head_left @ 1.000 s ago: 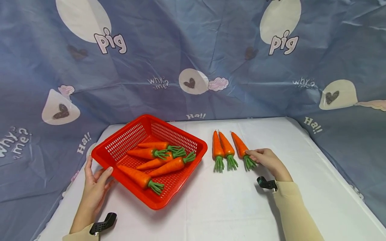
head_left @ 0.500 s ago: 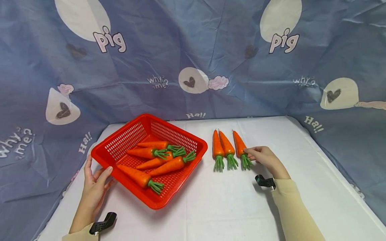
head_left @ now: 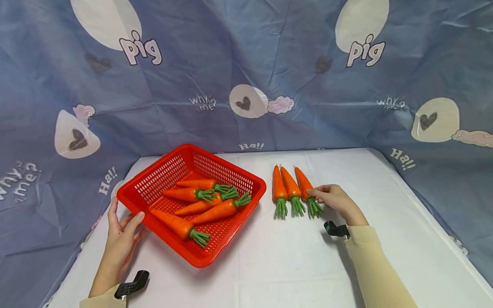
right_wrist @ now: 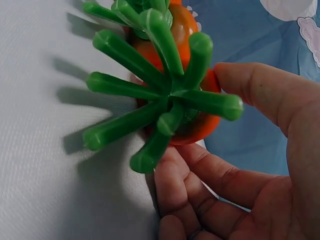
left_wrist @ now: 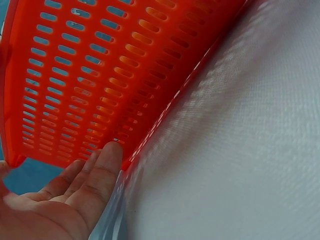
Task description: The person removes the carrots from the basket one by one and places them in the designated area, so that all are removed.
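My left hand (head_left: 122,244) holds the near left side of the red plastic basket (head_left: 231,233), thumb on the rim. In the left wrist view, its fingers (left_wrist: 102,172) lie against the slotted outer wall (left_wrist: 100,90). Inside the basket lie several orange carrots (head_left: 215,212) with green stem stubs. On the right, my right hand (head_left: 339,203) pinches the rightmost carrot (head_left: 304,182) near its stem end, thumb on one side and fingers on the other. This carrot lies beside two more, the middle carrot (head_left: 289,182) and the left carrot (head_left: 278,184), tips pointing away.
A white cloth (head_left: 281,265) covers the table. Blue printed fabric (head_left: 308,124) hangs behind it and along both sides. Each wrist carries a small black camera, the left camera (head_left: 132,285) and the right camera (head_left: 336,229).
My right hand has shifted slightly left, bringing the rightmost carrot closer to the other two. The left hand and the basket have stayed in place.
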